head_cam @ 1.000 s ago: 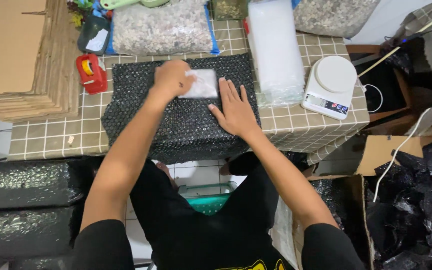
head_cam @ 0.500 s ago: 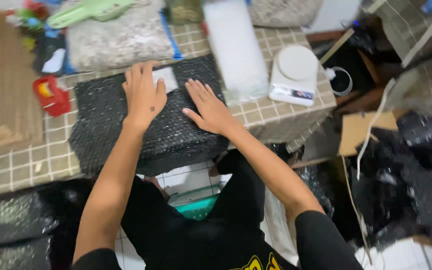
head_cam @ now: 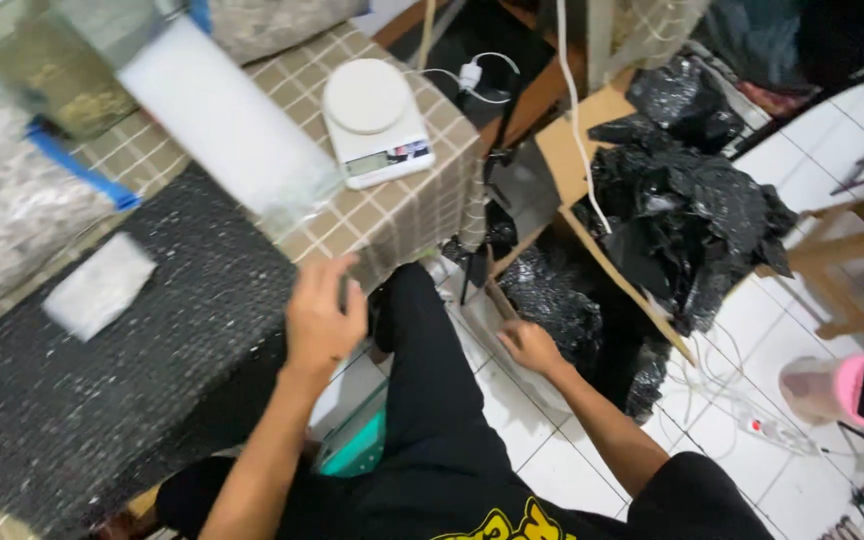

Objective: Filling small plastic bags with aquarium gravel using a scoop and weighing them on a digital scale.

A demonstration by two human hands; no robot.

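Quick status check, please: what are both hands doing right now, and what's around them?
Left hand open at edge of black bubble wrap, holding nothing. Right hand low beside table, reaching toward black plastic bags. White packet lies on the wrap, untouched.

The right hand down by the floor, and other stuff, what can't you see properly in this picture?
Head view only:
- Right hand: its fingers reach toward black bubble wrap in shadow beside the table; whether they grip anything cannot be told.
- Left hand: motion-blurred over the black bubble-wrap sheet.
- Small white packet: blurred, contents unreadable.
- Kitchen scale: its display is too small.
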